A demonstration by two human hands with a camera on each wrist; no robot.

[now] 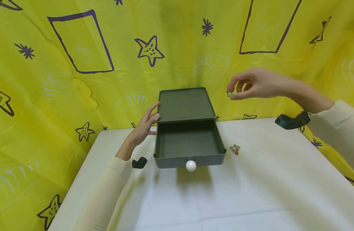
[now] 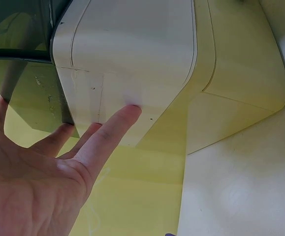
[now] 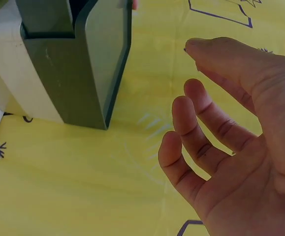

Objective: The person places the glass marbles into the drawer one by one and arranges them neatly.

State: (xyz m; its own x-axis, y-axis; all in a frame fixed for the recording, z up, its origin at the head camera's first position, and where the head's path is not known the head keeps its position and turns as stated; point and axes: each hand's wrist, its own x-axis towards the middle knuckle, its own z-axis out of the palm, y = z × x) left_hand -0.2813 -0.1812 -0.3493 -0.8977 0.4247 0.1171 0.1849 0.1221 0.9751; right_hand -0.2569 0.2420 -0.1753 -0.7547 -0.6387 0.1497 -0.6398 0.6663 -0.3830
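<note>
Head view. One drawer unit (image 1: 185,104), green-topped, set toward the far side of the table (image 1: 237,199), before a yellow cloth (image 1: 149,27). One green drawer (image 1: 171,162), drawn well out, exposing its inside from above. One white knob (image 1: 191,166), centred on the drawer front, presumably for pulling. One pale-green marble (image 1: 229,94), pinched between thumb and forefinger of the right grip (image 1: 253,85), closed just enough to suit so small a round piece; held aloft, right of the unit, well apart from it. One cluster of loose marbles (image 1: 236,150), greenish and reddish, on the table near the drawer's right side, apparently within easy reach. One left grip (image 1: 142,128), spread, holding nothing, fingers against the unit's left side, likely as a brace.

Left wrist view. One white tier (image 2: 117,98) and one cream tier (image 2: 245,59), beneath the green. Fingertip on the white wall, too broad and flat for wrapping.

Right wrist view. Other three fingers loosely bent, clear of the pinch; marble not discernible.
</note>
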